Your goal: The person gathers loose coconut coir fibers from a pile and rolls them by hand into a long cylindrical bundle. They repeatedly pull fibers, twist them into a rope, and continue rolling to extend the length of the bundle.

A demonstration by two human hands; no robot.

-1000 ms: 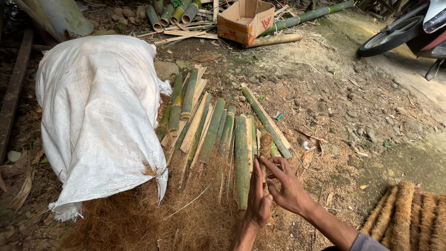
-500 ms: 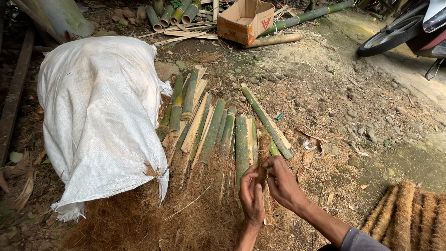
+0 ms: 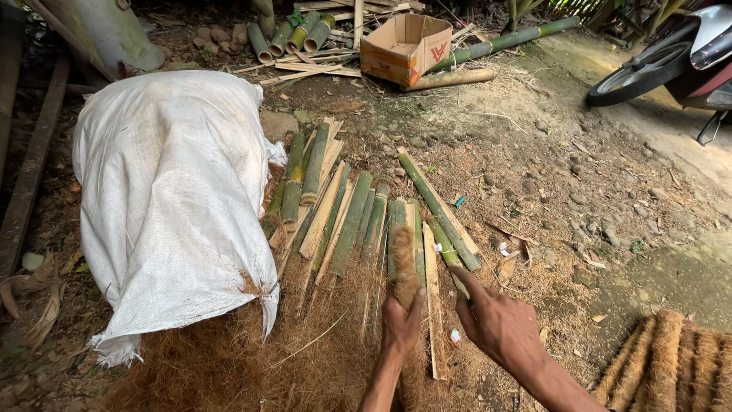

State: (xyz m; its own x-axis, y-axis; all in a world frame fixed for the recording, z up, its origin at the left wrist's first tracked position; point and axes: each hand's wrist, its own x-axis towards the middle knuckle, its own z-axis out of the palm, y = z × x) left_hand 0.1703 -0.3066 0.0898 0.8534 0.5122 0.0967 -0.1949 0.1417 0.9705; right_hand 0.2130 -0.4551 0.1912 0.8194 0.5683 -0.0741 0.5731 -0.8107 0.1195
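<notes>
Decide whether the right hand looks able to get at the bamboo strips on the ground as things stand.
Probably yes: the right hand is open and empty, with the bamboo strips lying uncovered just ahead of its fingers and nothing between them.

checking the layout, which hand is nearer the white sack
Left. The left hand, gripping a brown fibre stick, sits just right of the white sack; the right hand is farther right, over the split bamboo.

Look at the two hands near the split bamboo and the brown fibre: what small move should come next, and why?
Probably bring the right hand across to the fibre roll. The left hand grips the roll's lower end alone, its top standing free over the bamboo strips, while the right hand is open beside it, holding nothing.
</notes>
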